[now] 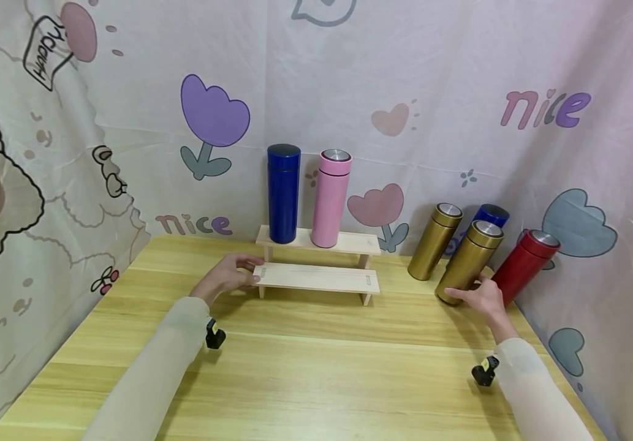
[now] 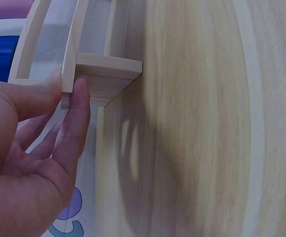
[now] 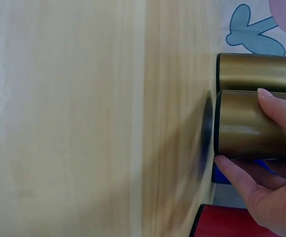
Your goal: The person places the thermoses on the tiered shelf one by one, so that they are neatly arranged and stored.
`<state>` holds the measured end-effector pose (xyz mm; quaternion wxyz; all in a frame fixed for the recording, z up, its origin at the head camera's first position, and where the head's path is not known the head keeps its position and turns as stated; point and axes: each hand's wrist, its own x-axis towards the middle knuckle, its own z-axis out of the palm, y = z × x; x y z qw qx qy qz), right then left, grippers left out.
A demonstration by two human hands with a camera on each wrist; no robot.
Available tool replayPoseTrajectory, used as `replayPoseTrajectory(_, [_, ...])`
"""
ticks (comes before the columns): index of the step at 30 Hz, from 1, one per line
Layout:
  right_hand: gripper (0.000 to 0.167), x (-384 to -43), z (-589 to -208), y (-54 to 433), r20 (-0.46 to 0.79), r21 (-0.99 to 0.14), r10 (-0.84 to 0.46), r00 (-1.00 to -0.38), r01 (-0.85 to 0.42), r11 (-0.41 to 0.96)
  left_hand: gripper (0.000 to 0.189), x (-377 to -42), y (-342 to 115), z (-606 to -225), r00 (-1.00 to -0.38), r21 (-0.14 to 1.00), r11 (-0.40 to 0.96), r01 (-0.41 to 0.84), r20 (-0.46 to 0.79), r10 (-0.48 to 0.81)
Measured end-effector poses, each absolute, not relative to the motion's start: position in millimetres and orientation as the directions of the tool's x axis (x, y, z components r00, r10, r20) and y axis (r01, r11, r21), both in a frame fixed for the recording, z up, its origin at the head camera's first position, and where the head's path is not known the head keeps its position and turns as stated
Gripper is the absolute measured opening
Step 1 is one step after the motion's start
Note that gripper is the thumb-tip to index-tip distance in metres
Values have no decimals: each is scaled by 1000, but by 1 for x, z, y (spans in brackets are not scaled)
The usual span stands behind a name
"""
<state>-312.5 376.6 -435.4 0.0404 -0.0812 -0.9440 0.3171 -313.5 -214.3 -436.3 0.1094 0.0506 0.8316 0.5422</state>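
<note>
A light wooden two-step stand (image 1: 316, 278) stands at the back of the table. My left hand (image 1: 228, 275) pinches the left end of its lower step, and in the left wrist view the thumb (image 2: 39, 98) and fingers lie on either side of the board (image 2: 73, 54). On the upper step a blue thermos (image 1: 283, 199) and a pink thermos (image 1: 331, 205) stand upright. To the right, my right hand (image 1: 484, 299) holds the front gold thermos (image 1: 467, 260) low down, thumb on one side and fingers on the other, as the right wrist view shows.
Close around the held thermos are another gold thermos (image 1: 434, 242) at its left, a blue thermos (image 1: 492, 214) partly hidden behind, and a red thermos (image 1: 526, 263) at its right. A printed cloth (image 1: 437, 55) hangs behind and beside the wooden table (image 1: 316, 373).
</note>
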Motion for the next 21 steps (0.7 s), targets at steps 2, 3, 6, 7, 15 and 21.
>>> replayPoseTrajectory(2, [98, -312, -433, 375, 14, -610, 171, -985, 127, 782, 52, -313, -214, -437, -971, 912, 409, -30, -124, 204])
replayPoseTrajectory(3, [98, -311, -432, 375, 10, -613, 167, -986, 126, 780, 52, -313, -214, -437, -971, 913, 408, -30, -123, 204])
replayPoseTrajectory(6, [98, -311, -428, 373, -2, -626, 156, -988, 123, 770, 52, -314, -214, -437, -971, 912, 409, -31, -124, 202])
replayPoseTrajectory(7, [98, -311, -427, 372, -2, -629, 153, -988, 120, 768, 52, -314, -214, -437, -971, 912, 409, -31, -124, 203])
replayPoseTrajectory(15, [95, -313, -416, 359, 18, -650, 95, -995, 60, 757, 52, -313, -216, -437, -972, 907, 420, -28, -123, 200])
replayPoseTrajectory(21, [94, -313, -409, 351, 21, -659, 51, -998, 24, 752, 50, -314, -215, -438, -975, 901, 432, -31, -123, 187])
